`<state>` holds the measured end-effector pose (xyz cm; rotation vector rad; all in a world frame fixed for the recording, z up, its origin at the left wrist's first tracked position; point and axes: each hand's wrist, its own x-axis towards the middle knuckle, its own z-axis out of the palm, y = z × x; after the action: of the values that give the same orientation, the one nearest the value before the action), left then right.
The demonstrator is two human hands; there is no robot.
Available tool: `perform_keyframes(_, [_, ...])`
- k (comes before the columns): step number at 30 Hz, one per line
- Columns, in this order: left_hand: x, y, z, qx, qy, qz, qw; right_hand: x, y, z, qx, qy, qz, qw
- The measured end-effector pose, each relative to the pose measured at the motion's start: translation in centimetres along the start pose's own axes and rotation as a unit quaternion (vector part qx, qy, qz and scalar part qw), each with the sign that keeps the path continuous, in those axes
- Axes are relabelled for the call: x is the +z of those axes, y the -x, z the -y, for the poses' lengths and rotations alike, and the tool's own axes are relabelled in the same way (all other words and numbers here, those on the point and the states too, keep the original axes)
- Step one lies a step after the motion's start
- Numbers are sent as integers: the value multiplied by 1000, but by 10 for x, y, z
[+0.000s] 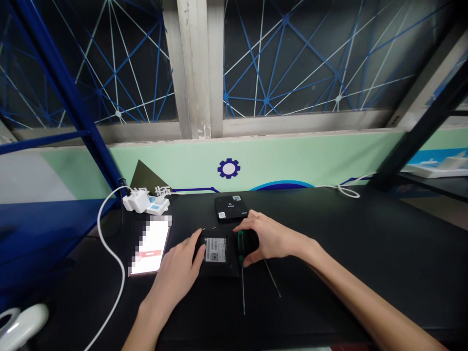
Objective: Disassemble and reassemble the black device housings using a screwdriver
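A small black box with a white label lies flat on the black table, in front of me. My left hand rests on its left edge, fingers together and the thumb on top. My right hand is curled over its right edge, beside the green-topped black handle of a screwdriver whose shaft points toward me. A second thin metal rod lies on the table just right of it. Whether the right fingers hold the box or the handle I cannot tell.
A second black box sits behind the first. A lit phone lies to the left, with a white charger and a white cable looping to the front. A blue shelf frame rises at left, a dark post at right.
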<state>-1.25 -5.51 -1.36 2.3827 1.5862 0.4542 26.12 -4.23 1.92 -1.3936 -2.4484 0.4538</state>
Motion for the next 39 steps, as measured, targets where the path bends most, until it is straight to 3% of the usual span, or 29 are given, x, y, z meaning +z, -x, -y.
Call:
perform_keyframes(7, [-1, 0, -1, -4, 1, 8, 1000, 0, -3, -5, -10, -8, -4, 1000])
perform_keyframes(14, [0, 0, 1, 2, 4, -9, 1000, -7, -4, -14, 33, -168, -27, 985])
perform_keyframes(16, [0, 0, 2, 3, 17, -31, 999, -8, -5, -17, 51, -235, -41, 970])
perform_keyframes(19, [-2, -1, 0, 12, 41, -64, 997, -10, -7, -21, 64, -321, -115, 938])
perform_keyframes(24, [-6, -1, -8, 78, 100, -57, 990, -8, -11, -20, 96, -429, -217, 871])
perform_keyframes(27, [-7, 0, -12, 102, 109, -52, 987, 0, -13, -15, 91, -462, -212, 857])
perform_keyframes(32, [-9, 0, -14, 116, 101, -56, 986, 13, -16, -6, 77, -475, -170, 860])
perform_keyframes(39, [-10, -1, -12, 101, 86, -65, 989, 17, -17, -6, 79, -491, -179, 849])
